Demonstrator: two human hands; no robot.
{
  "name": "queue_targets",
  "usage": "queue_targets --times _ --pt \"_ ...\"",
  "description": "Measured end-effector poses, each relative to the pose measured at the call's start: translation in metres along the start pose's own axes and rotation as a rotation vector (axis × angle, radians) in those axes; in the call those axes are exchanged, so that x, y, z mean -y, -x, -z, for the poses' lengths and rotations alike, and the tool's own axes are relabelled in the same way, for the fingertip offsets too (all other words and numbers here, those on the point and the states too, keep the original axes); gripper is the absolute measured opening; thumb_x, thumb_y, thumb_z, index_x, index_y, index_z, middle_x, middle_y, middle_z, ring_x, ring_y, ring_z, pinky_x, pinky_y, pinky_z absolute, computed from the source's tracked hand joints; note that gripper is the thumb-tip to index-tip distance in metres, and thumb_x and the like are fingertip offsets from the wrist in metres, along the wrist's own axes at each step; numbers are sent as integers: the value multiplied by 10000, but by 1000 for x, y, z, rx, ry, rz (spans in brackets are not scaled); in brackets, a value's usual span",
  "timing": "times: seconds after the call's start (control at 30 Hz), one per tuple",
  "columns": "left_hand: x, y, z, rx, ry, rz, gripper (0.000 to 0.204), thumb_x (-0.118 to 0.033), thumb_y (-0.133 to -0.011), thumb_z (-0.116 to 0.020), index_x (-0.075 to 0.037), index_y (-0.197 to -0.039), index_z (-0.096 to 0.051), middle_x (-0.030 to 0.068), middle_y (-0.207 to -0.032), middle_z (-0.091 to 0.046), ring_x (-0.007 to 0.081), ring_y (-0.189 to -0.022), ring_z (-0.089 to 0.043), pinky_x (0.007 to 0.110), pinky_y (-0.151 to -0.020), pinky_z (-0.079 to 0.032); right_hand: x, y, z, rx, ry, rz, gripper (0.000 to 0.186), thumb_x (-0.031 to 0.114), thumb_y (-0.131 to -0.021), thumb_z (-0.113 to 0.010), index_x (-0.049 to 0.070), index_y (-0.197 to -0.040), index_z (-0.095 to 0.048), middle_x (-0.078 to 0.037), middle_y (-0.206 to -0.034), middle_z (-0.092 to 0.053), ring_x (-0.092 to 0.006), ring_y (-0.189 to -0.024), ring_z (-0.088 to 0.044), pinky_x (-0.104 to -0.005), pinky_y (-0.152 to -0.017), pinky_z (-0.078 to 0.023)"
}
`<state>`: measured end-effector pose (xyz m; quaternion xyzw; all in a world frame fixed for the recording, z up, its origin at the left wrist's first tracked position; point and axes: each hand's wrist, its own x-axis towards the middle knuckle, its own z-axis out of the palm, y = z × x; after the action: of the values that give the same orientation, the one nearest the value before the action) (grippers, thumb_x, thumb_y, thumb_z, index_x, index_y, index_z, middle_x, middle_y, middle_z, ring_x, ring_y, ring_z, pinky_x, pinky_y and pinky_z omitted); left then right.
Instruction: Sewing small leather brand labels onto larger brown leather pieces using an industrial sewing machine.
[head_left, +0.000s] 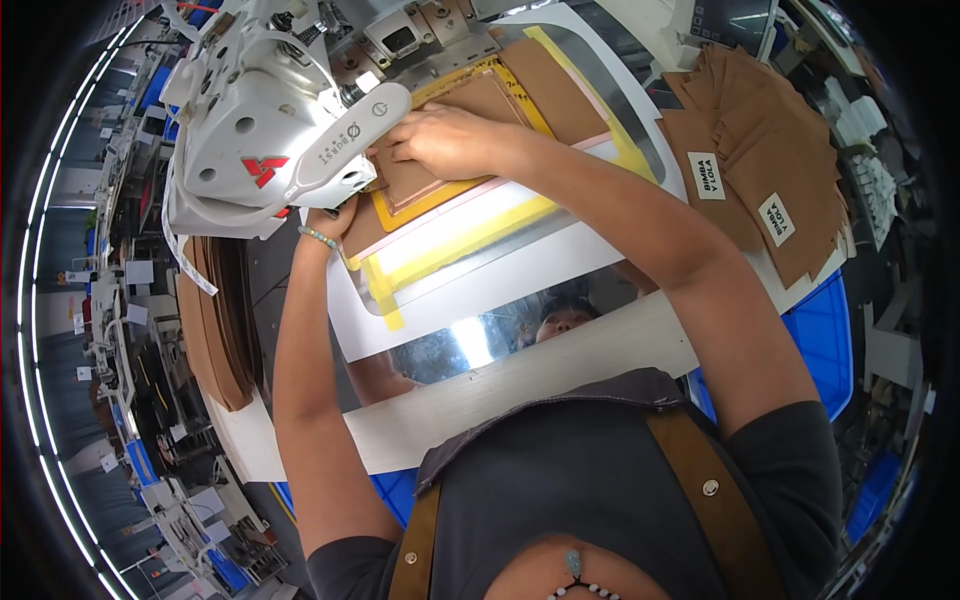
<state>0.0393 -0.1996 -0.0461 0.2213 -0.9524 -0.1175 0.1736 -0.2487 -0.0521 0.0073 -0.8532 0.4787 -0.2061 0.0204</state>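
Observation:
My right hand (440,140) lies on a brown piece (405,182) inside a yellow frame (523,104), its fingers bent slightly and apart. The frame sits on a white board with yellow tape (630,150), beside another brown piece (560,90). My left hand (335,218), with a beaded bracelet at the wrist, is at the frame's left edge, under the white head of a sewing machine (235,140); its fingers are mostly hidden, so what it holds is unclear.
Fanned brown pieces with white labels (750,170) lie at the right, and a brown stack (215,330) at the left. A mirror-like plate (430,365) borders the pale table edge (540,370). A blue bin (815,340) is below right. Other workstations line the left background.

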Motion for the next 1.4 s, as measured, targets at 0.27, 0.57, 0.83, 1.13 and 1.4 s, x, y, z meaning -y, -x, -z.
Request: queue_targets --times 0.27,0.57,0.83,1.13,1.4 --pt "-58 31 16 -205 266 325 289 -120 -1009 -684 10 -1267 -694 203 -1252 -735 380 -1168 -693 439 -1008 -528 18 8 14 124 -80 -26 300 79 -964 -597 114 -1221 -748 -68 -1429 -663 -276 -1396 -547 -500 -1156 -442" --pt "-130 58 58 -86 107 205 237 -122 -1001 -684 21 -1187 -720 163 -1248 -725 366 -1148 -671 412 -1007 -512 25 16 15 131 -164 43 232 81 -908 -627 137 -1072 -782 -41 -1200 -727 -290 -1227 -616 -452 -1062 -511" --pt "-202 54 69 35 -90 107 236 -124 -993 -683 -30 -1202 -737 124 -1288 -732 337 -1194 -671 438 -1032 -511 33 27 12 73 -183 143 173 83 -895 -651 111 -1012 -776 -52 -1130 -734 -293 -1176 -633 -438 -1027 -530" --pt "-221 23 27 20 -76 -23 426 -159 -984 -726 -60 -1395 -667 133 -1526 -607 353 -1379 -574 454 -1147 -441 22 96 90 341 96 -15 307 52 -975 -615 35 -1255 -738 -91 -1352 -703 -285 -1291 -613 -402 -1086 -516" --pt "-218 22 10 64 -231 23 540 -236 -1022 -680 -170 -1547 -574 142 -1611 -526 384 -1473 -488 501 -1170 -399 4 155 82 102 242 -95 404 34 -973 -597 25 -1371 -664 -126 -1538 -604 -316 -1309 -592 -421 -1071 -523"
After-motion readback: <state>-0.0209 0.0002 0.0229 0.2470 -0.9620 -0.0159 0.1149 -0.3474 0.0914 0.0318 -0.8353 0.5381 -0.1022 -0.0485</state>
